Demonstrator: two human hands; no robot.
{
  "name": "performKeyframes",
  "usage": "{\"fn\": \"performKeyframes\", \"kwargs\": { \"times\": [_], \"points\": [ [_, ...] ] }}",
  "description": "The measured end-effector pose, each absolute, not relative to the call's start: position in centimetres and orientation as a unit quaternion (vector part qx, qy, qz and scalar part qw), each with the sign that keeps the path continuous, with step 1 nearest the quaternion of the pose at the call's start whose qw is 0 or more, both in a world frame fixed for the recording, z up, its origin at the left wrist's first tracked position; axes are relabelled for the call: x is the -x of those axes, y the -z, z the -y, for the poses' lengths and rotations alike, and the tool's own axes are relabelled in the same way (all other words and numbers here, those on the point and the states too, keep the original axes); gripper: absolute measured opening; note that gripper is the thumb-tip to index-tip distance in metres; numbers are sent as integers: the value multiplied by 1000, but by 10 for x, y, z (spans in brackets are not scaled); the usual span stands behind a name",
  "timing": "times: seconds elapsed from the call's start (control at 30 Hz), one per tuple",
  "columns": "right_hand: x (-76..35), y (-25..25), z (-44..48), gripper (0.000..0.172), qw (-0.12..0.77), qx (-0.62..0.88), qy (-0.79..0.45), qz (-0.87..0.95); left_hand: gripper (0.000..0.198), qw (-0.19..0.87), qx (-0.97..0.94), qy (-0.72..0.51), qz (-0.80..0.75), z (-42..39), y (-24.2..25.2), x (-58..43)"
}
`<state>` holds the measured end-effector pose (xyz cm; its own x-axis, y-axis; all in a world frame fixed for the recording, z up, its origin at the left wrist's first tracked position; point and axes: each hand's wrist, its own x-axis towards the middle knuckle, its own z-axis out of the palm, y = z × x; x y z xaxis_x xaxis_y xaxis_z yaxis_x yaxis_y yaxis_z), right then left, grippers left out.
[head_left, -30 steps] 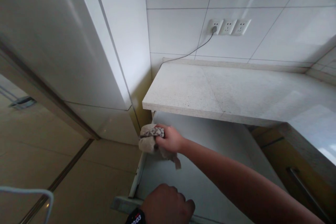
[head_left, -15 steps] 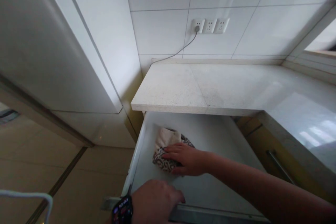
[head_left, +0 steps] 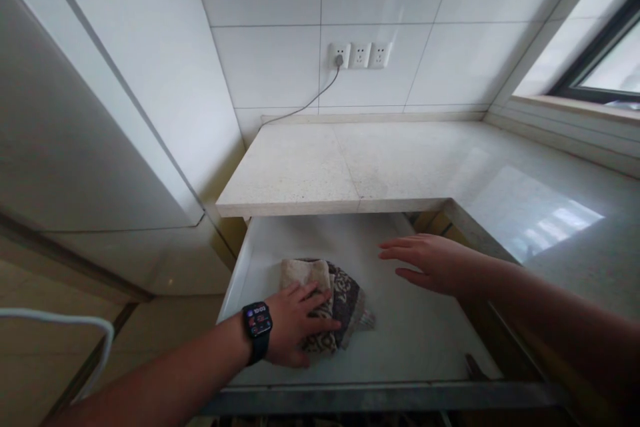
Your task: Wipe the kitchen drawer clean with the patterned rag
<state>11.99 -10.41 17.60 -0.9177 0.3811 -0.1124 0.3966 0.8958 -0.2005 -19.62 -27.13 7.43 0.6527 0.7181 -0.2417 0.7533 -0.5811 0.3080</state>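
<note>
A folded cloth (head_left: pixel 345 297) with a brown and white pattern and a beige patch lies in the left part of an open white drawer (head_left: pixel 400 340). My left hand (head_left: pixel 300 323), with a black watch on the wrist, rests on the cloth with its fingers spread. Over the right side of the drawer hovers my right hand (head_left: pixel 430 263), fingers stretched out and apart, touching nothing visible. A ragged edge of the cloth shows to the right of my left fingers.
Above the drawer juts a pale stone countertop (head_left: pixel 310 167) that turns toward me on the right. A tall white cabinet (head_left: pixel 125 80) stands at the left. On the tiled wall a plug with a cord sits in the sockets (head_left: pixel 360 55). A white cable (head_left: pixel 65 315) crosses the lower left.
My left hand has gone from the drawer's front edge onto the cloth. My right hand has left the cloth and moved right. More of the cloth shows, and the view has shifted right.
</note>
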Motion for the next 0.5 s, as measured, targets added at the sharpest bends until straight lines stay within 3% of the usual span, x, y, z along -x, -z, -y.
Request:
{"fn": "performKeyframes", "kwargs": {
  "times": [0.17, 0.4, 0.5],
  "points": [
    [-172, -177, 81, 36, 23, -257, 107, -960, 99, 163, -893, 55, -416, 224, -50, 203],
    [-201, -165, 64, 37, 36, -296, 148, -943, 83, 109, -761, 29, -638, 146, -41, 243],
    [-203, -161, 63, 36, 42, -301, 168, -938, 86, 77, -675, 28, -733, 127, -37, 264]
  ]
}}
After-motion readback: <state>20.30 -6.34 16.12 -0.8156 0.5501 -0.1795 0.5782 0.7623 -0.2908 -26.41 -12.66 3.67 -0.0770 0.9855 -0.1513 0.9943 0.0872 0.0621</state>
